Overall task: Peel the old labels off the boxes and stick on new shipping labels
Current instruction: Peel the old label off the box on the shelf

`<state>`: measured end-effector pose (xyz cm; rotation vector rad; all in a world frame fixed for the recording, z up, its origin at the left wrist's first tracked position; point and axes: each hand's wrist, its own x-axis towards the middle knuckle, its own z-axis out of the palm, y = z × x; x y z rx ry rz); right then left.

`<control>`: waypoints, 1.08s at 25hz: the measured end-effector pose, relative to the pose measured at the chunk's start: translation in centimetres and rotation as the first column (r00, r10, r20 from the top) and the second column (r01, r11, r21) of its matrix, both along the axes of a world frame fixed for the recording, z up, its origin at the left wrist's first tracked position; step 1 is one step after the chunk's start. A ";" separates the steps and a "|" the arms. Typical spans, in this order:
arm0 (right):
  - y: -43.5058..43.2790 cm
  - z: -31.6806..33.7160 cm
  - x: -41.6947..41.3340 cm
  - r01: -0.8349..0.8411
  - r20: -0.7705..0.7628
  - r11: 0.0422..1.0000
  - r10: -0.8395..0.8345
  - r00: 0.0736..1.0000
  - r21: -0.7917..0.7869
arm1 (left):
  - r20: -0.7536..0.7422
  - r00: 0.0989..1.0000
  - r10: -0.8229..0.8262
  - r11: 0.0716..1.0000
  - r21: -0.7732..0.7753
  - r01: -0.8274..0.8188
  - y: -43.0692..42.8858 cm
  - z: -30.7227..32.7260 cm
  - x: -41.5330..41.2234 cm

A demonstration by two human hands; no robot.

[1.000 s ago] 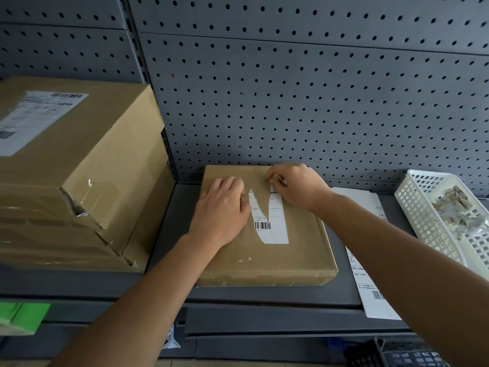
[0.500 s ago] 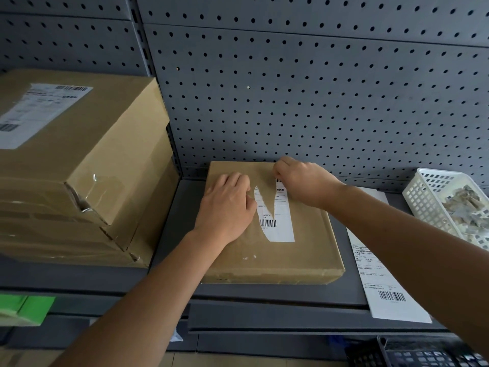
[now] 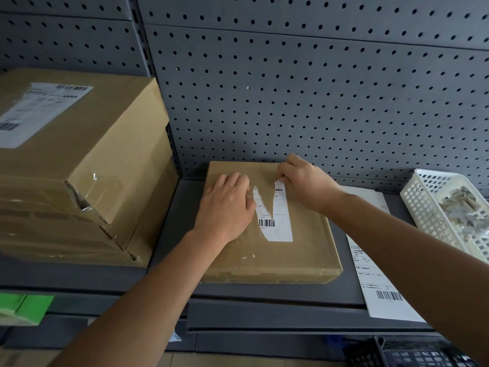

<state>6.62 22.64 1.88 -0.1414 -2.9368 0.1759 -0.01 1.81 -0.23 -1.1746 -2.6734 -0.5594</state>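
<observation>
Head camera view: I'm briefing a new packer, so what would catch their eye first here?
The torn white label on the flat box at centre, its top right corner pinched by the right hand while the left hand presses beside it. Then the white basket of paper scraps at right.

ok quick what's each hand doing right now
Left hand: open, flat on the box.
Right hand: pinching the old label at its top edge.

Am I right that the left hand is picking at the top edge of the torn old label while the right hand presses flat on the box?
Not quite: the hands are swapped. The head view shows the right hand pinching the top edge of the torn old label, while the left hand presses flat on the box.
</observation>
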 end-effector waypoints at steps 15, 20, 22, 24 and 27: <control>-7.6 1.0 9.2 0.025 0.002 0.997 -0.025 1.000 -0.071 | -0.005 1.000 0.008 1.000 -0.020 -0.008 0.2 0.2 0.2; -7.0 1.5 8.7 0.026 -0.084 0.919 -0.064 0.994 -0.393 | 0.007 1.000 -0.002 1.000 -0.027 0.002 0.2 0.3 0.1; -6.2 1.1 7.5 0.055 -0.053 0.917 -0.082 0.995 -0.395 | -0.012 1.000 -0.012 1.000 -0.015 0.012 0.1 0.1 0.1; -6.0 0.6 6.4 0.097 -0.027 0.922 -0.116 0.993 -0.376 | -0.037 0.999 -0.018 1.000 -0.003 0.017 0.1 0.0 0.1; -6.6 0.5 5.6 0.141 -0.118 0.900 -0.207 0.971 -0.413 | -0.034 0.999 -0.008 1.000 -0.012 0.008 0.1 0.0 0.1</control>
